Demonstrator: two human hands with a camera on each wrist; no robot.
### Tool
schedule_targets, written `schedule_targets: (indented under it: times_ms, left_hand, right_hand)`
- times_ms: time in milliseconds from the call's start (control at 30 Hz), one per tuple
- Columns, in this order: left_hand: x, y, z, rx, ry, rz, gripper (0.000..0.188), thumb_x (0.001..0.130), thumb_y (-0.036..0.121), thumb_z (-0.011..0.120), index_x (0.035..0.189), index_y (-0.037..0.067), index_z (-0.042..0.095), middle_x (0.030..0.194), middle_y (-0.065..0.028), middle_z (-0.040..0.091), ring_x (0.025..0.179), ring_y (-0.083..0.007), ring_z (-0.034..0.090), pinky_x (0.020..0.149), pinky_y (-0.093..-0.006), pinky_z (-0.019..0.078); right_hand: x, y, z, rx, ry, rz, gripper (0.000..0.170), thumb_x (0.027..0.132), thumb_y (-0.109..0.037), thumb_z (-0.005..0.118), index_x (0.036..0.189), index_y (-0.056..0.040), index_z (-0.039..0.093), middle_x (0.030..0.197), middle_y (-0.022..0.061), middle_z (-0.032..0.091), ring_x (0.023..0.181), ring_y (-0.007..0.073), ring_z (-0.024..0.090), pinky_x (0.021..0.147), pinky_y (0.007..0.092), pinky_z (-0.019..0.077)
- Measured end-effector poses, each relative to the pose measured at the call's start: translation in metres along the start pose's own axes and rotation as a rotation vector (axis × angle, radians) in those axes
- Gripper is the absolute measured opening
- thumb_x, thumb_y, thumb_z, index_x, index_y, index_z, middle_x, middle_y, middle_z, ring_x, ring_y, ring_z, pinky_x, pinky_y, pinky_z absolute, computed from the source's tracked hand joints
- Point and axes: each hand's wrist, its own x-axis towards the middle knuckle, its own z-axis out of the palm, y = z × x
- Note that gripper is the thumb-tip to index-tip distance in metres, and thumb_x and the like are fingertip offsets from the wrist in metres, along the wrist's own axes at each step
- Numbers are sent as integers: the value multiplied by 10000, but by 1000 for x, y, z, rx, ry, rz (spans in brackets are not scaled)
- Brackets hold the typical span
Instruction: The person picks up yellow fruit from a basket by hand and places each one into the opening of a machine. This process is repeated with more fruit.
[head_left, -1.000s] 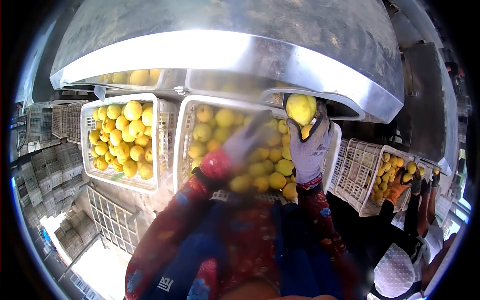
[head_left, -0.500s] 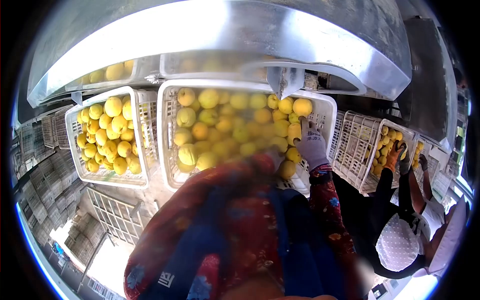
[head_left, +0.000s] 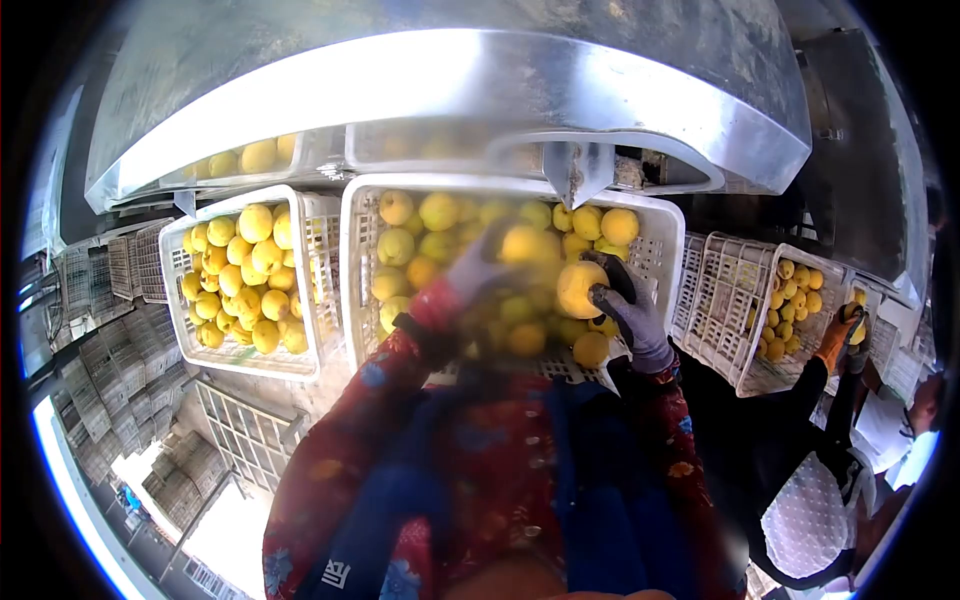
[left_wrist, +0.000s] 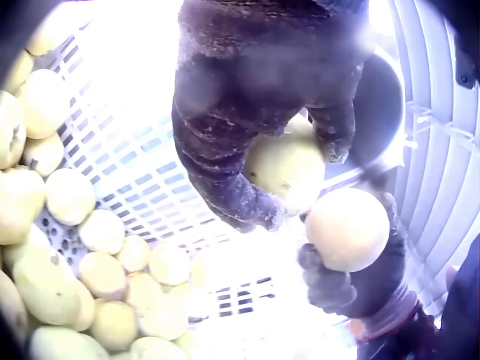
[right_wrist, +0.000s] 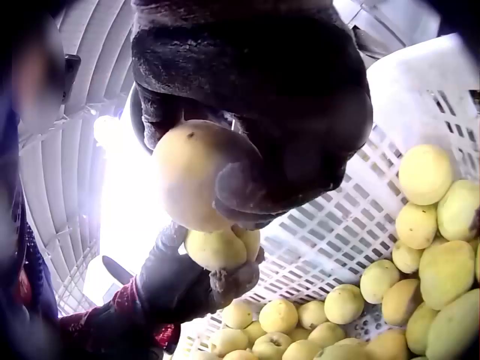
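Observation:
A white plastic crate [head_left: 665,225] of yellow peaches stands before me. My gloved left hand [head_left: 475,272], blurred in the head view, is over its middle. In the left wrist view that hand curls its fingers round a pale yellow peach [left_wrist: 289,171]. My gloved right hand [head_left: 637,312] is over the crate's right part and grips an orange-yellow peach [head_left: 580,290] between thumb and fingers. The wrist views show both peaches close together above the crate, the right hand's peach [right_wrist: 191,171] overlapping the left's peach [right_wrist: 217,249].
A metal machine housing [head_left: 450,75] with a chute opening [head_left: 640,170] spans the crate's far side. Left stands another crate [head_left: 312,350] of peaches; right, more crates [head_left: 720,300], where a person with orange gloves [head_left: 832,340] works. Stacked crates [head_left: 115,360] fill the far left.
My right hand went from a peach at the chute opening down to the crate's right side, then lifted another peach. My left hand dipped toward the near side and came back up with a peach.

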Motion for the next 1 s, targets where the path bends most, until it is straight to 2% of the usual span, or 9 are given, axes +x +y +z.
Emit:
schedule_targets:
  times_ms: [100,167,233,367,633,733,867,900,1000]
  left_hand:
    - [-17,22,16,-112,39,61,703,829,15,704,1438,72,359,1288,-100,498,1121,-183,568,867,-316,559]
    - [-22,25,19,-166,72,118,708,814,24,708,1432,67,368,1301,-99,495,1149,-185,551,912,-326,536]
    - [-30,28,24,-45,96,192,725,792,40,723,1428,62,374,1312,-92,494,1171,-189,537,971,-336,496]
    - [-36,22,13,300,62,312,790,728,39,777,1419,52,394,1336,-83,493,1229,-192,499,1057,-354,432]
    - [-58,76,20,169,53,265,911,623,-25,820,1430,57,406,1379,-90,486,1288,-202,476,1046,-351,441]
    - [-52,81,18,186,119,351,914,622,68,868,1415,31,414,1352,-128,506,1249,-240,515,1045,-381,455]
    - [-38,73,6,249,118,552,921,645,88,884,1422,11,396,1350,-148,498,1259,-257,512,1052,-395,461]
    - [-39,73,10,159,104,538,922,649,70,877,1428,9,388,1357,-148,493,1272,-253,500,1055,-396,459]
    - [-42,85,23,-31,67,543,918,661,3,853,1446,1,377,1380,-136,475,1326,-233,447,1094,-394,427]
  right_hand:
    - [-6,-23,28,40,113,-160,714,792,-183,813,1390,21,482,1198,97,613,963,122,591,787,242,497]
    - [-7,-26,36,-153,204,-431,801,724,-173,869,1392,24,473,1212,114,610,1031,165,596,854,290,506]
    - [-13,-36,41,-312,241,-460,885,665,-130,897,1410,11,441,1300,132,564,1133,233,583,935,357,498]
    - [-7,-49,57,-381,296,-542,818,706,-92,869,1396,9,440,1353,150,522,1227,262,552,1000,371,487]
    - [10,-43,57,-380,280,-637,748,772,-67,815,1401,39,426,1311,185,523,1256,307,527,1037,402,470]
    - [14,-66,77,-417,453,-686,745,782,-122,808,1396,55,426,1258,207,544,1152,350,576,1036,446,453]
    - [76,-84,74,-1257,794,-738,652,829,-364,757,1269,51,514,1051,198,623,906,365,621,937,480,459]
    - [98,-84,72,-1125,765,-583,701,856,-405,738,1314,59,480,1204,270,598,1115,463,529,1009,558,382]
    - [98,-95,67,-846,731,-641,660,868,-295,738,1349,61,460,1239,274,593,1150,467,550,1058,546,361]
